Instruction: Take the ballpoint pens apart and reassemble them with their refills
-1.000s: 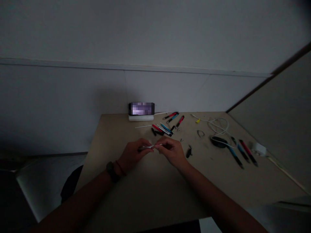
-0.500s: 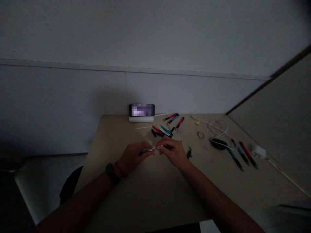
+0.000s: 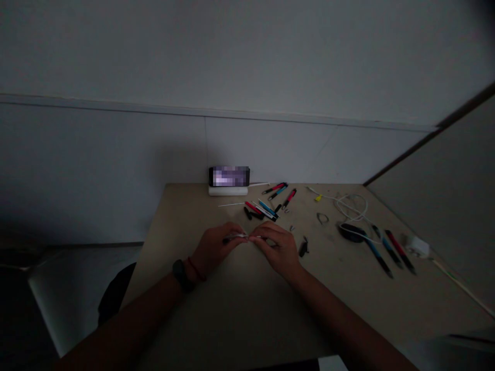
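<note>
My left hand [image 3: 213, 246] is closed, thumb and fingers pinching a slim white-and-black pen [image 3: 235, 236]. My right hand [image 3: 279, 251] meets it fingertip to fingertip at the pen's right end. Its fingers are pinched too, around a small piece mostly hidden by them; a dark bit shows below the index finger. Just beyond the hands lie a red pen barrel [image 3: 253, 207], a blue pen barrel [image 3: 266, 207] and short black pen parts [image 3: 247, 213]. A thin white refill [image 3: 231, 204] lies left of them. Close to my right wrist is a small black clip-like part [image 3: 303, 247].
A phone [image 3: 231, 176] leans upright on a white stand [image 3: 228, 191] against the wall. Several red and blue pens [image 3: 278, 192] lie at the back, others [image 3: 400, 251] at the right. A white cable [image 3: 350, 206], a dark oval object [image 3: 351, 232] and a white plug [image 3: 418, 246] are also right.
Both hands stay together in front of me, with the fingertips slightly closer and the right fingers a little more extended. The whole view has shifted slightly.
</note>
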Motion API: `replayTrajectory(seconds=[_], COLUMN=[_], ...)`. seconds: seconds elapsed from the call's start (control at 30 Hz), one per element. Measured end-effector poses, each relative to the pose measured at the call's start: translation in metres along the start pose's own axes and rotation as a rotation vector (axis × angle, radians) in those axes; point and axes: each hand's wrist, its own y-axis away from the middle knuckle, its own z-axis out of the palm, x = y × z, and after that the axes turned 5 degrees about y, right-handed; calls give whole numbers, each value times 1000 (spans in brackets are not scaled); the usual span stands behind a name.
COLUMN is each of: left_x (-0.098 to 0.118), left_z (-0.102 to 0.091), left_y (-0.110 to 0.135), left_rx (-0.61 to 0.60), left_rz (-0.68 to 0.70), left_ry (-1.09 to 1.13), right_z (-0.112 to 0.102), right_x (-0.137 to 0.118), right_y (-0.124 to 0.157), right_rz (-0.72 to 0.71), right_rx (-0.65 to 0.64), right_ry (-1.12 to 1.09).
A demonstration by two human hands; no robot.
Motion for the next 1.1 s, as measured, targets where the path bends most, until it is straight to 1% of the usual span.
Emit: replayTrajectory(seconds=[0.13,0.27,0.43,0.57,0.67,0.83,1.1], left_x=[0,-2,-2,0,1,3,5], left_z=[1,2,2,0,0,0,1], left_y=[0,0,1,1,1,1,-2], left_rx=[0,11,-19,-52,-61,-93,-96], left_rz=[-22,-33,35,59,60,30,10], left_ry=[6,-25,-44,-49,-54,-38,0], right_z=[-2,-3,1,3,3,5,6], right_x=[-2,3,12,16,15,13,12], right_y=[-1,-3,-3,-2,-3,-3,-3], right_rz=[25,100,213,281,295,283,353], right_rx=[-11,32,-37,-50,-43,-28,-63], right_ry=[11,-21,-173,-281,-294,-247,-323])
